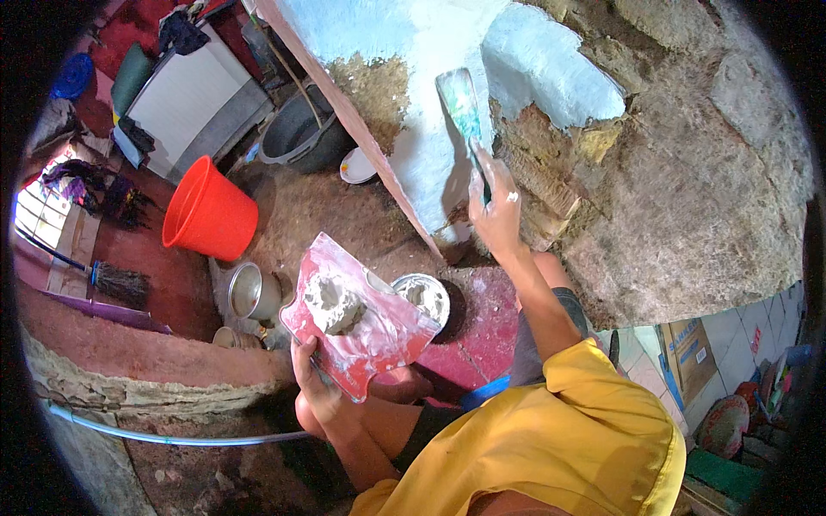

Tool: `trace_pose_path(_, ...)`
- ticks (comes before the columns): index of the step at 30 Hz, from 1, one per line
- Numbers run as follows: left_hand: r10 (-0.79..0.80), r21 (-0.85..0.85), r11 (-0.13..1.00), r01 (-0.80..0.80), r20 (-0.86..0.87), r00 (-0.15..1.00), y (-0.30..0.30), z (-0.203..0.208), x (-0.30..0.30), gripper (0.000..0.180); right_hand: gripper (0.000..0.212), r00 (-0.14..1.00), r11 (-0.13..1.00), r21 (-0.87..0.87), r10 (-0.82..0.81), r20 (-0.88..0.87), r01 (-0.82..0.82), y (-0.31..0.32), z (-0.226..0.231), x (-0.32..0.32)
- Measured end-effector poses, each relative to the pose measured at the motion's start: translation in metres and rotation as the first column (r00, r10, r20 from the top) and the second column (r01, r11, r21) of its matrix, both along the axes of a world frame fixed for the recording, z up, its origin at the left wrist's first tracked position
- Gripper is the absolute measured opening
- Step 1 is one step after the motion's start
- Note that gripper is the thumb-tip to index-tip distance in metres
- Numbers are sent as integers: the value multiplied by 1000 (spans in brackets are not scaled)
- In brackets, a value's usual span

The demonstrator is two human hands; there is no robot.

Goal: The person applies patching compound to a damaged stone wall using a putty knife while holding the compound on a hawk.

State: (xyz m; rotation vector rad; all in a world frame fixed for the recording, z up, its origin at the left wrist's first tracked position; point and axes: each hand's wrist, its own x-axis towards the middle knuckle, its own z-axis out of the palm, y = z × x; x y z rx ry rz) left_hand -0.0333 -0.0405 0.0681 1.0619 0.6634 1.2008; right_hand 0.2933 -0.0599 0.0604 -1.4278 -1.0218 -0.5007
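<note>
Right hand (497, 211) grips the trowel (460, 107) on the wall (430, 163); left hand (314, 374) clasps the red board (379, 340) of plaster (kept level) — the blade best held flat, with even pressure.

The small bowl (423, 297) sits on the floor and serves as landmark. Just left of it, partly over its rim, the flat board (361, 322) rests in the left hand (314, 378), with a lump of putty (334, 303) on it. Further left stands a metal pot (249, 292), and beyond that, up-left, the bucket (209, 212). Up and right of the bowl, the right hand (497, 215) presses a trowel (463, 112) flat against the wall (430, 52). Behind the bowl, by the wall's foot, lie a basin (301, 133) and a plate (355, 166).
</note>
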Motion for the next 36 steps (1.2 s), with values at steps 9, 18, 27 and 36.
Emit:
trace_pose_path(9,-20,142,989,37,-115,993,9,-11,-9,42,37,1000,999,41,9,-24,-8,-5,18,-10)
trace_pose_path(18,-31,-134,990,46,112,993,4,13,4,52,35,989,991,-80,101,-104,-109,-7,-11,-23)
trace_pose_path(27,-9,-146,989,19,65,998,3,14,4,57,39,999,1000,22,0,-47,1,11,18,12)
trace_pose_path(36,15,-173,985,-1,78,997,2,12,4,59,38,1000,1000,-24,6,5,-6,-1,-30,10)
